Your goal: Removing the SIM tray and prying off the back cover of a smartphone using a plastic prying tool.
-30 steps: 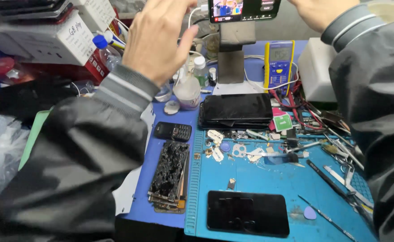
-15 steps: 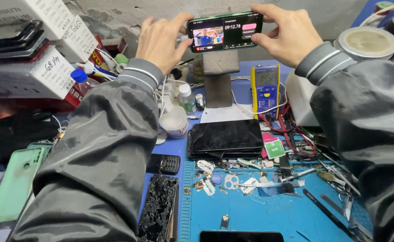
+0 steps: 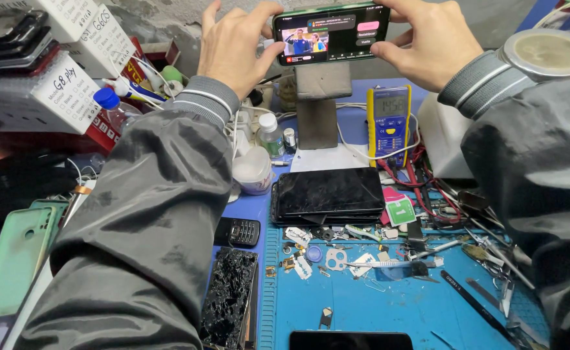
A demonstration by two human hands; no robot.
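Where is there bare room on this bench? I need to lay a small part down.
The blue cutting mat is bare between the scattered small metal parts above, the black tweezers at right and the dark phone below. Crowded: the tangle of tools at right, and around the stacked dark tablets.

At twelve o'clock a phone [image 3: 332,32] lies sideways on a grey stand, its lit screen showing a small video picture, dark panels and a pink button. At one o'clock stands a yellow-and-blue meter [image 3: 389,124] with a grey number display. At ten o'clock white boxes [image 3: 64,91] carry white labels with handwriting and printed grids. At the centre lies a dark, unlit tablet screen [image 3: 329,192]; just beside it at three o'clock sits a green-and-white tag [image 3: 400,212]. At seven o'clock lies a shattered black screen [image 3: 228,297].
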